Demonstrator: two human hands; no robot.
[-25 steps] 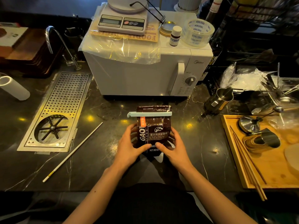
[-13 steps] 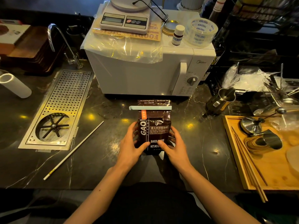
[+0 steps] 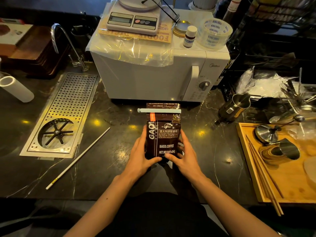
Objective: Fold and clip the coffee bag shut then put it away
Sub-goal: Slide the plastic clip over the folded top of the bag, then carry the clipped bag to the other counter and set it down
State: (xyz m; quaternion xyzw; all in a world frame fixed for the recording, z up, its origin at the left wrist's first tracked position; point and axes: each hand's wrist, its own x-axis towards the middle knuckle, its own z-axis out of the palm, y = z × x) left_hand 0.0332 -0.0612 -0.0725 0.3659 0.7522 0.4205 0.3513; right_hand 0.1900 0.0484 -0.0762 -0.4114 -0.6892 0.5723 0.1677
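Both hands on the bag, upright on the worktop just before the microwave: left hand gripping its left side, right hand its right side. Clip clamped across the folded top.

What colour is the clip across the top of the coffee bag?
Pale mint-blue, seen in the head view: the clip spans the dark brown coffee bag.

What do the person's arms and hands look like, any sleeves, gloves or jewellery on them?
Both forearms are bare up to the frame edge, no sleeves showing. The left hand and right hand wear no gloves, and no rings, watch or bracelets are visible. Fingernails look short and unpainted.
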